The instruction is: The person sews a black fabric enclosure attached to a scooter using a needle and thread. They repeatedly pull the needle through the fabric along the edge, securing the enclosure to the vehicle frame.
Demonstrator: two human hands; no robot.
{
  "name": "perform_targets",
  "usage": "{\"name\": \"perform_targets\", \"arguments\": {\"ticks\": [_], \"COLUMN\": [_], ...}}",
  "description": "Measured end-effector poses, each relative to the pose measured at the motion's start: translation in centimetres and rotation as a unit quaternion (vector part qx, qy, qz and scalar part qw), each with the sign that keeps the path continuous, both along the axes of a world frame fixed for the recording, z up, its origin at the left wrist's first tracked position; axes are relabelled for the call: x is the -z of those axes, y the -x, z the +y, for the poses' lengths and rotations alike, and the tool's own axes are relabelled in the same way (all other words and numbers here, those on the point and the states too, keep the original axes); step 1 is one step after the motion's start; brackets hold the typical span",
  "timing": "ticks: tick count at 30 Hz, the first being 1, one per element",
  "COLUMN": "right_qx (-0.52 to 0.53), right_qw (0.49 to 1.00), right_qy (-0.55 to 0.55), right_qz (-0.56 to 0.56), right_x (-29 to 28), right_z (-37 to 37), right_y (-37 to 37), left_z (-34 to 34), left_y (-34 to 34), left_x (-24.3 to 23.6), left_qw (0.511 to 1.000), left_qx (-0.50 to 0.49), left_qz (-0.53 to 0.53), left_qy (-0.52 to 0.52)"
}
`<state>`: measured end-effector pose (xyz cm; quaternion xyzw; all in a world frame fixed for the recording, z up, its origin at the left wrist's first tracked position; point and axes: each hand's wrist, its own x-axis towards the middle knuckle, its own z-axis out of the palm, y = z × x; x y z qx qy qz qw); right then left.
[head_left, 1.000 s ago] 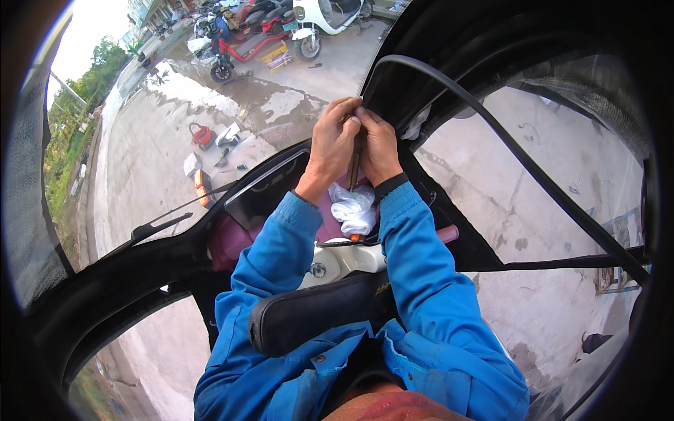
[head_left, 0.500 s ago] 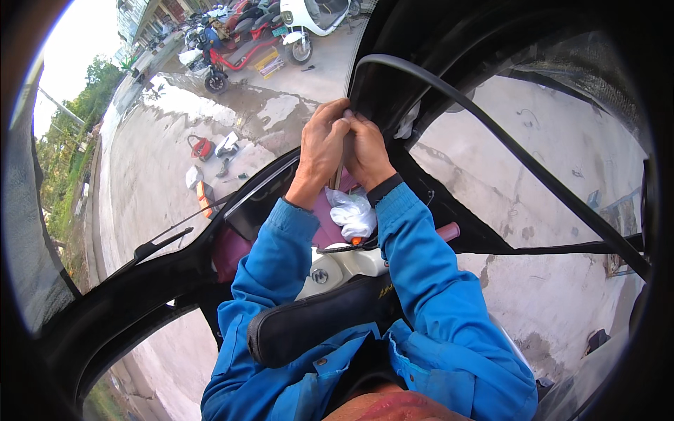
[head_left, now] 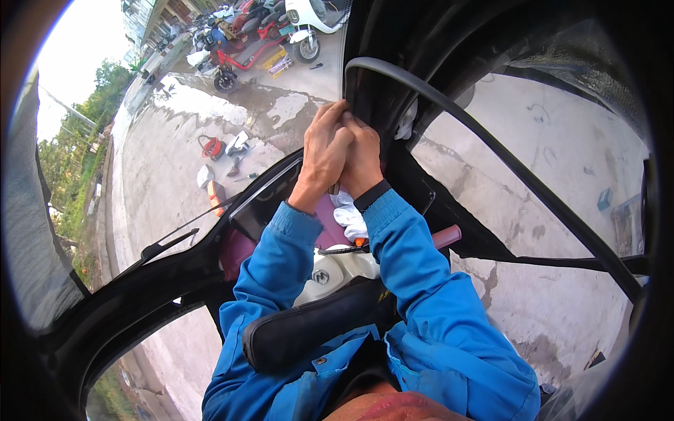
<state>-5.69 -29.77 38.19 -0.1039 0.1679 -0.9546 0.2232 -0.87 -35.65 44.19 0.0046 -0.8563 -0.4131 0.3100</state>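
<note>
Black rubber strip arcs across the upper right of the frame. I have my left hand and right hand pressed together at upper centre, both clamped on its end.

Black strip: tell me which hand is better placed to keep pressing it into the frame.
Left, probably. The left hand lies on top, fingertips at the black strip by the frame edge. The right hand sits partly under it, gripping lower.

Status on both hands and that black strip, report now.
Left hand and right hand pressed together, gripping the black rubber strip at the dark frame edge. Strip loops free to the right. White cloth below the wrists, not interfering.
</note>
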Motion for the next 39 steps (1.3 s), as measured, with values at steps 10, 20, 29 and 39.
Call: {"name": "perform_targets", "arguments": {"ticks": [10, 20, 29, 39], "right_qx": [0.291, -0.053, -0.047, -0.009], "right_qw": [0.729, 0.992, 0.998, 0.999], "right_qy": [-0.459, -0.106, -0.050, -0.033], "right_qz": [0.417, 0.033, 0.002, -0.041], "right_x": [1.6, -1.4, -1.2, -2.8], "right_z": [0.1, 1.2, 1.0, 1.1], "right_y": [1.6, 0.6, 1.2, -0.9], "left_z": [-0.5, -1.9, -0.8, 0.8], "left_y": [-1.0, -2.0, -1.0, -0.8], "left_x": [-0.6, 1.2, -0.9, -0.9], "left_qw": [0.998, 0.998, 0.999, 1.000], "left_qx": [0.011, 0.022, 0.027, -0.018], "left_qz": [-0.034, -0.016, 0.020, -0.005], "left_qy": [0.058, -0.059, 0.017, -0.010]}}
